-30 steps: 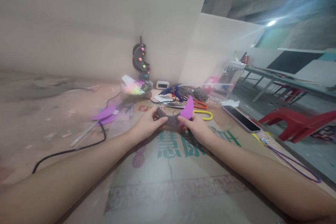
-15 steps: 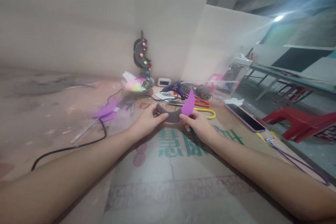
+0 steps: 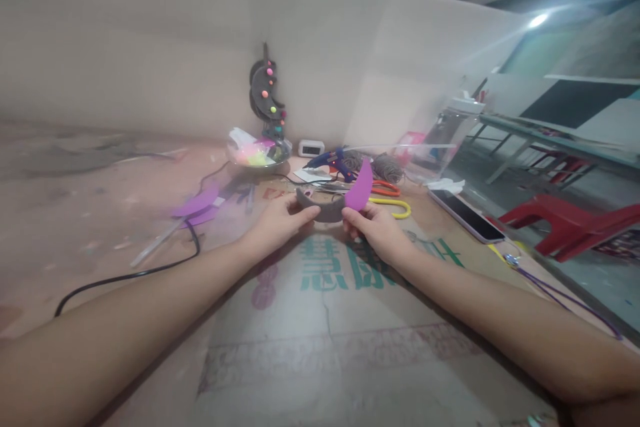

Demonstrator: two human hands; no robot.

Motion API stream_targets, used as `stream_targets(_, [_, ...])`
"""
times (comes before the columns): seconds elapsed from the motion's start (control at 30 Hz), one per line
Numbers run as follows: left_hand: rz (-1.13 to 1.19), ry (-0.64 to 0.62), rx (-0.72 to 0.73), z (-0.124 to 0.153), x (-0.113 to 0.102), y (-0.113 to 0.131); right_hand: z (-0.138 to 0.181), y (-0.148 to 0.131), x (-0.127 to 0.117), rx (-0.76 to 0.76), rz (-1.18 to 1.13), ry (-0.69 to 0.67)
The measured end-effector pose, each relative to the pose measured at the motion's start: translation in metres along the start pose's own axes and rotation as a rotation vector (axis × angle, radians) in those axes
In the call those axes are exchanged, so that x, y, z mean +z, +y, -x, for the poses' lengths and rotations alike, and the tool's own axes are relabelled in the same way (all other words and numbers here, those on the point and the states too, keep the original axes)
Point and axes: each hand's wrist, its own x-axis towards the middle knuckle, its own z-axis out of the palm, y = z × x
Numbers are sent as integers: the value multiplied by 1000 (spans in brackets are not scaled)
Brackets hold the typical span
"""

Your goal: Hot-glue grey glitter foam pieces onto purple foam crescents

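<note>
Between my two hands, above the printed cardboard (image 3: 320,320), is a dark grey crescent-shaped piece (image 3: 330,211) with its horns upward. My left hand (image 3: 285,221) is closed on its left part, thumb in front. A purple crescent piece (image 3: 361,188) lies against its right part and rises above it. My right hand (image 3: 377,228) pinches both pieces there with thumb and fingers. Just behind my hands are scissors with yellow handles (image 3: 400,207) and another pair with orange handles (image 3: 387,188).
Farther back are a blue glue gun (image 3: 327,160), grey yarn (image 3: 385,168), a small digital clock (image 3: 311,148), a clear dish (image 3: 260,163) and a dark moon-shaped ornament (image 3: 267,90). Purple pieces (image 3: 197,205) and a black cable (image 3: 125,275) lie left, a phone (image 3: 465,215) right.
The view has shifted slightly, so most things appear a little higher. Both hands keep their grip, and the grey and purple pieces stay together between them.
</note>
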Motion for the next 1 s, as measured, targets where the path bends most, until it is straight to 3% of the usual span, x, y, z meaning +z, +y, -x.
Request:
stream_targets(0.47, [-6,-54,-42,3,2,4,1,1,-1,15,-25,34])
stream_targets(0.7, [114,5,-110,2,1,6,0,3,-1,0,-72,-47])
stream_targets(1.0, [137,8,-92,1,1,3,1,-2,0,14,-6,-37])
